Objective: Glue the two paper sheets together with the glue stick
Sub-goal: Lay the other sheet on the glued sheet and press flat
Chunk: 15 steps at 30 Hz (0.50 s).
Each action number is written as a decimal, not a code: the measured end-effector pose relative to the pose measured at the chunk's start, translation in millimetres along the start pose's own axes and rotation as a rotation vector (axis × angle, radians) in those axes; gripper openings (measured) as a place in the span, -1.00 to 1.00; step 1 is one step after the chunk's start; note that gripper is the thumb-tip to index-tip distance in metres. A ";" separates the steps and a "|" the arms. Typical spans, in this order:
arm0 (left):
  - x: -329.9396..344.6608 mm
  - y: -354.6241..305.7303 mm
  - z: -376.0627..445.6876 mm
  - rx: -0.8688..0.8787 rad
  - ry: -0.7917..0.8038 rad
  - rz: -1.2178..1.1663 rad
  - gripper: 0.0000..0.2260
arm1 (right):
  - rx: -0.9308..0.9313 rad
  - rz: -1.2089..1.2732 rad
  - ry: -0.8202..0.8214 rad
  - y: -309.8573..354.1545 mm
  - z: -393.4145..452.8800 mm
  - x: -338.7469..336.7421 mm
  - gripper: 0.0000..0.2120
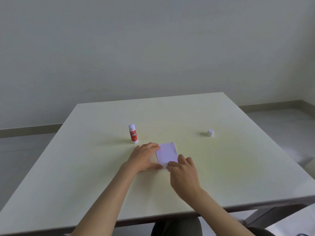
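A small white paper sheet (pixel 167 152) lies flat on the table (pixel 102 167); whether a second sheet lies under it I cannot tell. My left hand (pixel 144 157) rests on its left edge, fingers spread and thumb at the near corner. My right hand (pixel 183 171) presses its near right corner with the fingertips. The red glue stick (pixel 133 133) stands upright, uncapped, just behind my left hand. Its white cap (pixel 210 132) sits apart at the right.
The pale table reaches to a far edge near a grey wall (pixel 153 48). Its near edge runs just above my lap. Floor shows at both sides.
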<state>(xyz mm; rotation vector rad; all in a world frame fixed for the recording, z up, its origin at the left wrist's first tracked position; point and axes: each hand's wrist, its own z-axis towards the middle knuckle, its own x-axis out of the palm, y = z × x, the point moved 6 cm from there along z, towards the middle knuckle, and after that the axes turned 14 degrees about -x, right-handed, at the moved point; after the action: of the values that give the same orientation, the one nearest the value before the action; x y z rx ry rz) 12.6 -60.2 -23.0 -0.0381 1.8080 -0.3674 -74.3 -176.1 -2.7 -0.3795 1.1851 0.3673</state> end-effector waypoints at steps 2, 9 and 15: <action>0.1 0.2 -0.4 -0.007 -0.004 -0.018 -0.25 | -0.017 0.008 -0.013 5.0 5.3 2.7 -0.78; 0.5 1.0 0.0 -0.021 0.020 -0.032 -0.13 | -0.029 0.059 0.037 -0.2 35.1 7.0 -0.77; 0.9 2.3 -0.2 -0.030 -0.003 -0.059 -0.11 | -0.061 0.141 0.156 -11.7 64.2 32.7 -0.67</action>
<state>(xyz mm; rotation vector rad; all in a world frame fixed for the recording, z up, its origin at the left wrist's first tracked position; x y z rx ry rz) 12.5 -58.2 -24.5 -0.1130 1.8129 -0.3815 -5.4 -153.6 -11.2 -0.3838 1.3598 0.5044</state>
